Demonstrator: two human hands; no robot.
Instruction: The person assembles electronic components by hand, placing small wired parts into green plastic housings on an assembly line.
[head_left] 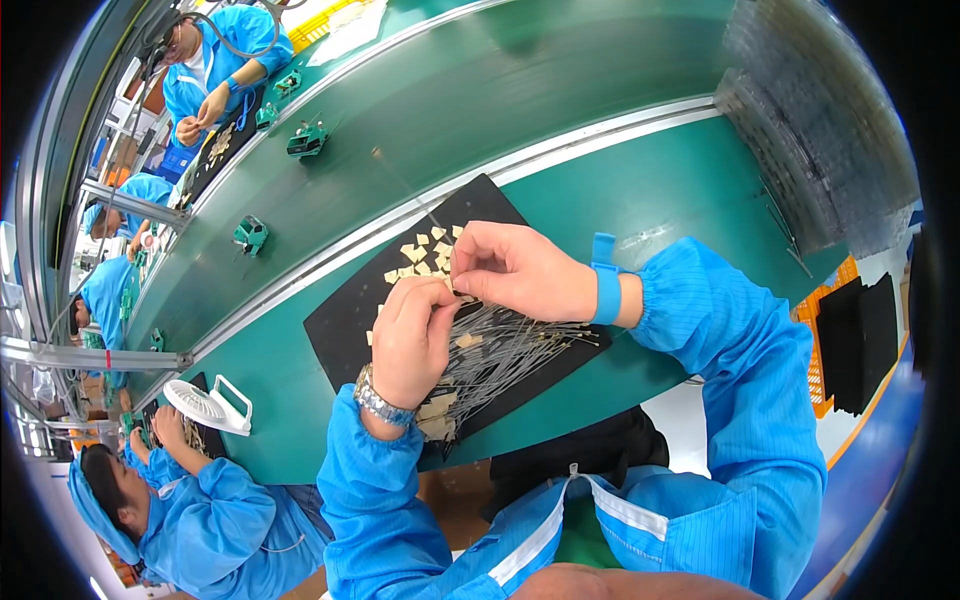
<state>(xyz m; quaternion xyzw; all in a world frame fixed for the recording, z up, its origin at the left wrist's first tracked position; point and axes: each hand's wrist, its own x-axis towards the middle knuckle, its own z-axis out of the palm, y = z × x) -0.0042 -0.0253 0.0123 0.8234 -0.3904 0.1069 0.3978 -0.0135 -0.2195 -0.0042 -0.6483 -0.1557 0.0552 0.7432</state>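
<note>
Both hands meet over the black rectangular mat (pixel 345 310) in front of me. My left hand (pixel 412 340), with a metal watch at the wrist, is curled, thumb and fingers pressed together on something small that I cannot make out. My right hand (pixel 515 270), with a blue wrist strap (pixel 605 280), pinches at the same spot, fingertips touching the left ones. Under them I see a bundle of thin grey wires (pixel 500 350) spread over the mat. Just beyond the fingers lie small beige square pieces (pixel 420 250), scattered on the mat. Behind the mat runs the dark green conveyor belt (pixel 450 110), with small green fixtures (pixel 250 233) on it. At my left sits a white small fan (pixel 205 405), and further workers in blue coats (pixel 215 60).
</note>
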